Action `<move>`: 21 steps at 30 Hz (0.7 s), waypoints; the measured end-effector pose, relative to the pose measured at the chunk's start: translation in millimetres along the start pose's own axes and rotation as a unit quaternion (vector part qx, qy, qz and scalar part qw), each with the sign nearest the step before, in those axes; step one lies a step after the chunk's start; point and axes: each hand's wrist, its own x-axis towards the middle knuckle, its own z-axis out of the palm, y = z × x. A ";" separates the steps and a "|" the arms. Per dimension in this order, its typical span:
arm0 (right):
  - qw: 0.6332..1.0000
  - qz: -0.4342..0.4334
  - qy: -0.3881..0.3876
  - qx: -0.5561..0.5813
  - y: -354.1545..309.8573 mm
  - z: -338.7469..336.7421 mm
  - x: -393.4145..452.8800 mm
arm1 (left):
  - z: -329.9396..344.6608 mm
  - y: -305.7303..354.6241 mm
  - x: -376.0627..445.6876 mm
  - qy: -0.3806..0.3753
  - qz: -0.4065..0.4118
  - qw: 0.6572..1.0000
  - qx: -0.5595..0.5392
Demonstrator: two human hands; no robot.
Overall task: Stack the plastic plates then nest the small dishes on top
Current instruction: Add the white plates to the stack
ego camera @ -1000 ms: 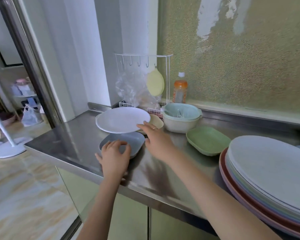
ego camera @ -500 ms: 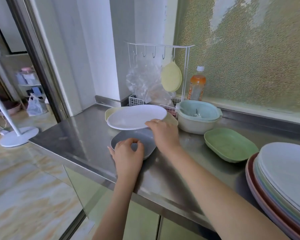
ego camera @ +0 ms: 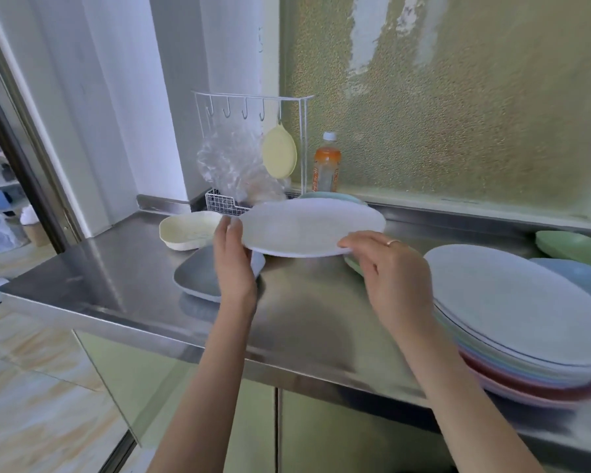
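Note:
A white plastic plate (ego camera: 313,225) hangs above the steel counter, held at both ends. My left hand (ego camera: 234,264) grips its left rim and my right hand (ego camera: 394,278) pinches its near right rim. Below my left hand a small grey-blue dish (ego camera: 195,276) lies on the counter, partly hidden by the wrist. A cream small dish (ego camera: 188,230) sits behind it. At the right stands a stack of several plastic plates (ego camera: 519,308), white on top. A green dish (ego camera: 574,245) and a blue dish (ego camera: 580,274) lie behind the stack. Another green dish (ego camera: 352,264) peeks out under the held plate.
The steel counter (ego camera: 116,288) ends in a front edge with cabinet doors below. A white wire rack (ego camera: 253,107) with hooks, a yellow pad, a plastic bag and an orange bottle (ego camera: 326,165) stand at the back wall. A pale blue bowl is mostly hidden behind the plate.
The white plate has been carried to the right and lifted. My left hand left the grey-blue dish and took the plate's left rim. The view turned right, showing more of the stack.

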 end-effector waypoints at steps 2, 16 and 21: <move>0.999 0.023 -0.004 -0.024 15.5 -30.9 -19.4 | 21.8 -0.5 -22.7 -0.057 -0.004 0.997 0.042; 0.936 0.307 -0.070 -0.157 104.9 -185.9 -106.3 | 149.1 -69.7 -131.7 -0.368 0.000 0.896 0.247; 0.922 0.353 -0.141 -0.078 119.8 -189.6 -110.5 | 155.1 -86.5 -137.7 -0.329 0.075 0.898 0.283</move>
